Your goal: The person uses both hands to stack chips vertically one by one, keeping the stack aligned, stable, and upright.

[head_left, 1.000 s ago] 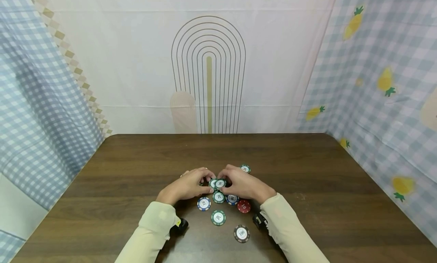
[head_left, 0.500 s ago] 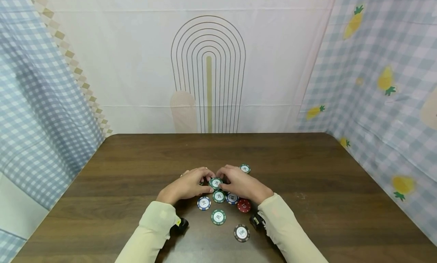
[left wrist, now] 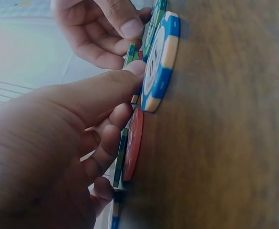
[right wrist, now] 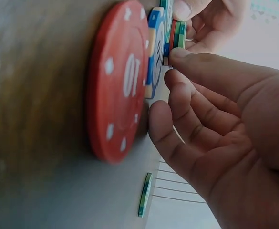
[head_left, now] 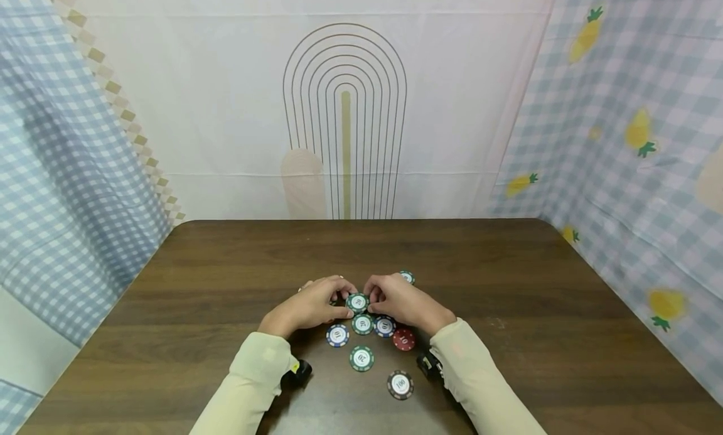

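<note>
A short stack of poker chips [head_left: 357, 303], topped by a green chip, sits mid-table between the two hands. Its sides [right wrist: 179, 36] show green, red and blue layers. My left hand [head_left: 310, 306] pinches the stack from the left, thumb [left wrist: 135, 67] at its near side and fingertips at the far side. My right hand [head_left: 403, 303] is at the stack's right edge, fingers loosely bent and grasping nothing. Whether its thumb still touches the stack, I cannot tell. Under the left palm lie a red chip [left wrist: 133, 143] and a green chip [left wrist: 120, 157], mostly hidden from the head view.
Just in front of the stack lie a green chip [head_left: 363, 324], two blue chips [head_left: 337, 336] and a red chip [head_left: 404, 339]. Nearer are another green chip [head_left: 361, 358] and a dark 100 chip [head_left: 400, 385]. One green chip [head_left: 407, 277] lies behind the right hand.
The right hand has slid the top green chip leftward into line with the stack, then drawn back slightly to the right. The left hand has stayed in place.
</note>
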The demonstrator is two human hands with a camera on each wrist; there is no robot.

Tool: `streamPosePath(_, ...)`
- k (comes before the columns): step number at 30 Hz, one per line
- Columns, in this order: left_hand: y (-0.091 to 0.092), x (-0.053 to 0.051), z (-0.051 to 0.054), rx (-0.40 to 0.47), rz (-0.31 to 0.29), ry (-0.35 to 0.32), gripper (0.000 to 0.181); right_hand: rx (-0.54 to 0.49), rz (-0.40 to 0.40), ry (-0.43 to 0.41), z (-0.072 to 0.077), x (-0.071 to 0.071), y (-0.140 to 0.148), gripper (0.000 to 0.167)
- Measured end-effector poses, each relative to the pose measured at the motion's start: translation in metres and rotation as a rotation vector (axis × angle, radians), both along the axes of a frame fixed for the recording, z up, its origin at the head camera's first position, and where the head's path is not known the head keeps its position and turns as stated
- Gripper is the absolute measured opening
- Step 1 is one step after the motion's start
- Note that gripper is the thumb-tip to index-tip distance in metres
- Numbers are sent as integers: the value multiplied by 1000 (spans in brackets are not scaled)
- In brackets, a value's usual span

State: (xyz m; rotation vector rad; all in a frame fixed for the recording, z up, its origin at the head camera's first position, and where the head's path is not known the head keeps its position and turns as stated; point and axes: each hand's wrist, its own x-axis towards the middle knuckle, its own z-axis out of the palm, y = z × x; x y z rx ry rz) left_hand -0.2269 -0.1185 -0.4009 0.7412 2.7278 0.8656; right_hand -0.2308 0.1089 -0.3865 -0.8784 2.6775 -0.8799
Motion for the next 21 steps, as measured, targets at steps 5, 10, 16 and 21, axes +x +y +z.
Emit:
streamPosePath(5,1,-1,-2,3,-13,1,31,-16,12,9,-2,1,1,12)
streamPosePath(10,-1,0,-2,15,-31,-3,33,-16,23,7,-3,0,2,12)
streamPosePath(16,-2,0,1,26,-50,9,40,-3,33,-10,1,-1,3,17)
streamPosePath(21,-1,1,1,9,-47,5,40,7,36,-50,2,-1,3,20)
